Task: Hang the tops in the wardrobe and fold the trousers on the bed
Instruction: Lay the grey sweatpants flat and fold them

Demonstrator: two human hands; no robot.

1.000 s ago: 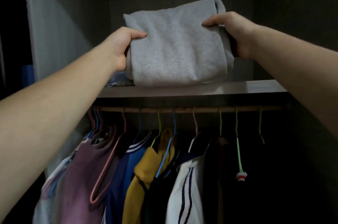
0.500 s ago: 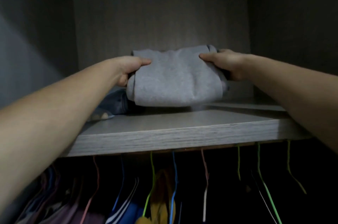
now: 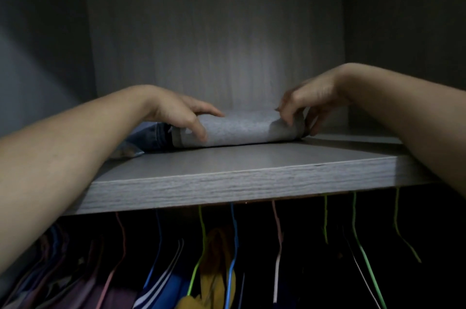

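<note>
The folded grey trousers (image 3: 239,130) lie flat on the wardrobe's upper shelf (image 3: 227,186), toward the back. My left hand (image 3: 180,113) holds their left end, thumb on top and fingers curled down over the front fold. My right hand (image 3: 306,103) pinches the right end, its fingertips on the folded corner. Below the shelf, tops hang on coloured hangers: a yellow top (image 3: 216,245), a blue striped top (image 3: 166,283) and a mauve top (image 3: 65,281).
A folded denim garment (image 3: 148,135) lies on the shelf just left of the grey trousers, partly behind my left wrist. Bare green hangers (image 3: 363,253) hang at the right under the shelf. Wardrobe walls close in left, right and behind.
The grey trousers went from held up in front of the shelf to lying flat on it, pushed further back. Both hands lowered with them and my view moved up and closer.
</note>
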